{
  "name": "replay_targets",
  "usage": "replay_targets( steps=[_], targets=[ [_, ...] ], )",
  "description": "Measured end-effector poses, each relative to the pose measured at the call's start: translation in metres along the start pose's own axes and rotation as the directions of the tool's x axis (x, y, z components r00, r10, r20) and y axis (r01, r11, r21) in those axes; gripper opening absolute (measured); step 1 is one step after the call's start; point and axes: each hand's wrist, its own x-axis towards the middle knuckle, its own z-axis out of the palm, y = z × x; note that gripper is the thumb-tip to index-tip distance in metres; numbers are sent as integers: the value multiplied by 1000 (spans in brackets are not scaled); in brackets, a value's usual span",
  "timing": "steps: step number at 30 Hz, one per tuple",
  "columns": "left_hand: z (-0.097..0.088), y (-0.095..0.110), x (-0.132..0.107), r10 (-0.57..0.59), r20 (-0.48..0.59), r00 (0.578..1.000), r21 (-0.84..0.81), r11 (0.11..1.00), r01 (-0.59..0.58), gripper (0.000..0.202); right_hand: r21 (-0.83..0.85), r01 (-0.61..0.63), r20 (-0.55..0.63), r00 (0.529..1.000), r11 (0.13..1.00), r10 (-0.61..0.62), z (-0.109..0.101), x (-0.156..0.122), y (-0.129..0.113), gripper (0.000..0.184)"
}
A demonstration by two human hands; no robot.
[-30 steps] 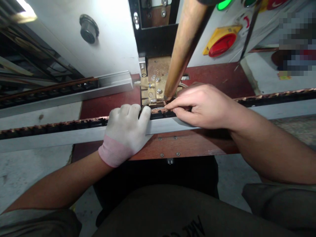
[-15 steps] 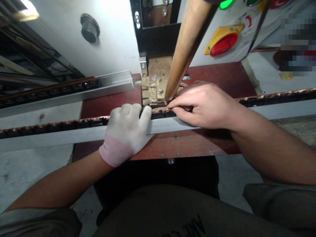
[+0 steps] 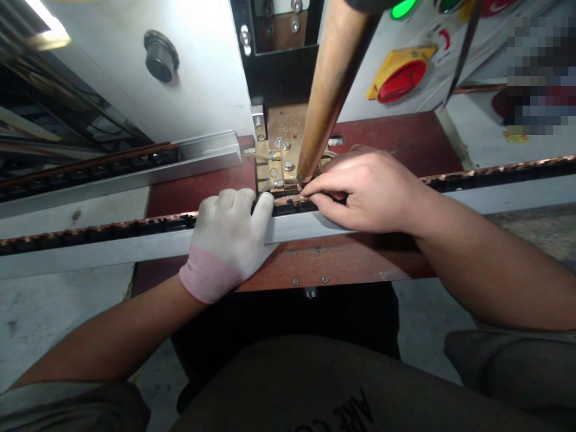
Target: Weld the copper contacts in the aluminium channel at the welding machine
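A long grey metal rail [image 3: 315, 227] runs across in front of me, with a black strip edged by copper pieces [image 3: 135, 225] along its far side. In a white glove with a pink cuff, my left hand [image 3: 231, 231] is wrapped over the rail. Bare, my right hand [image 3: 360, 189] is closed in a pinch at the copper edge; what lies between its fingertips is too small to make out. The thick copper rod [image 3: 330, 90] slants down to a point right beside those fingertips. Behind them sits a brass block [image 3: 276, 162] with several bolts.
A reddish-brown board [image 3: 351, 258] lies under the rail. Another metal channel [image 3: 211, 153] holding black and copper parts extends at the left. On the white machine housing are a black knob [image 3: 161, 57] and a red rotary switch [image 3: 402, 81] on a yellow plate.
The view has shifted slightly, so the machine appears a little further left. Both hands keep the same places on the rail, and the rod's tip stays by my right fingertips.
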Motion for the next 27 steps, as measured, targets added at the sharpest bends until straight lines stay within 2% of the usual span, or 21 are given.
replay_targets(
  steps=[13, 16, 22, 27],
  targets=[
    [1, 0, -1, 27, -25, 999, 44, 999, -26, 41, 91, -10, 63, 998, 996, 5, -4, 1, -1, 42],
    [0, -1, -1, 14, 5, 1000, -8, 1000, -14, 47, 20, -32, 73, 997, 999, 31, -5, 1, -4, 45],
    [0, -6, 4, -72, 51, 996, -48, 996, 74, 73, -223, -182, 64, 978, 958, 200, -14, 3, -8, 43],
    [-2, -9, 12, -81, 132, 988, -85, 992, 92, 78, -275, -255, 71, 956, 927, 284, -16, 4, -7, 41]
  ],
)
